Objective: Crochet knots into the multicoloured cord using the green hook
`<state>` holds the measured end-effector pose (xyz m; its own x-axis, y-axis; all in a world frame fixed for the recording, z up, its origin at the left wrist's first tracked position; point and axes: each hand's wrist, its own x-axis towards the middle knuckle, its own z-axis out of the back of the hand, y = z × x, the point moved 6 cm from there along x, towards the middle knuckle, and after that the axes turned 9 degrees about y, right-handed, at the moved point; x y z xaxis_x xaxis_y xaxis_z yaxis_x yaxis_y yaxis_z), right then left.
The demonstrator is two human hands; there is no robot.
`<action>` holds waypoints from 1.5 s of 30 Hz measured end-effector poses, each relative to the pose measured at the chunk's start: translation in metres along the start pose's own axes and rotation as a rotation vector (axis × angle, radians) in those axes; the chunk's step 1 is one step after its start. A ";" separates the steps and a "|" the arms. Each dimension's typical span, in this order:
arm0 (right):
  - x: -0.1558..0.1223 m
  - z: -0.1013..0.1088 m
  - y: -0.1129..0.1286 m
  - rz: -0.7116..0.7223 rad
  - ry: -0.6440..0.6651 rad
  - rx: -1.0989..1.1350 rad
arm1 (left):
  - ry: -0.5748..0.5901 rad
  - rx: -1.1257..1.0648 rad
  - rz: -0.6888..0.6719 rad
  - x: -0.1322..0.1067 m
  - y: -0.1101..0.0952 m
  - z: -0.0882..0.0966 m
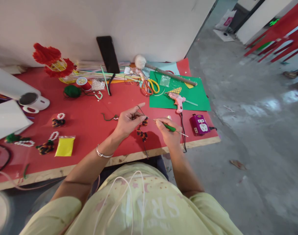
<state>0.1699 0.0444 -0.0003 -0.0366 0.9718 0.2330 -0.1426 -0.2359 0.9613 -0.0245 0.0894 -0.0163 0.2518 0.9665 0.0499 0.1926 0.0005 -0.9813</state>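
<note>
The yarn piece (142, 130), a small twisty strip in black, red & orange, hangs in the air just above the front edge of the red tabletop (90, 130), w/ a thin dark thread trailing down from it. The left hand (128, 121) pinches its top end between thumb & fingers, and one finger sticks up w/ thread going over it. The right hand (168, 132) is closed round the green hook (169, 127), gripping it like a pencil, metal tip pointing at the top of the strip. I think this is a stitch being made, so the good way is: hold the thread snug over that raised finger, pinch close to the last loop so it can't wobble, poke the tip in slow, make small moves only. Too hard a tug could squash the loops, IMO. Farther off, nothing is in the way: a purple plug box (200, 124) sits near the right hand, a pink glue gun (177, 101) lies on a green sheet (198, 96) behind, and scissors (150, 85) are beside that.
</note>
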 end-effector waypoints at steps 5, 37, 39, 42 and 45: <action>-0.001 -0.002 -0.009 -0.021 -0.005 0.067 | 0.020 -0.015 0.027 -0.001 0.000 -0.001; -0.004 -0.004 -0.020 -0.080 -0.010 0.081 | 0.016 -0.060 0.046 0.000 0.004 0.000; -0.005 -0.005 -0.009 -0.006 0.021 0.002 | 0.010 -0.055 0.034 0.000 0.004 0.001; -0.006 -0.006 -0.003 0.047 0.027 -0.029 | 0.007 -0.065 0.024 0.000 0.002 0.002; -0.004 -0.009 -0.024 -0.112 -0.039 0.192 | 0.027 -0.109 0.067 -0.001 0.002 -0.001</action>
<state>0.1647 0.0461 -0.0252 0.0073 0.9921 0.1250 0.0472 -0.1252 0.9910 -0.0235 0.0883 -0.0187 0.2924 0.9563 -0.0083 0.2766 -0.0929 -0.9565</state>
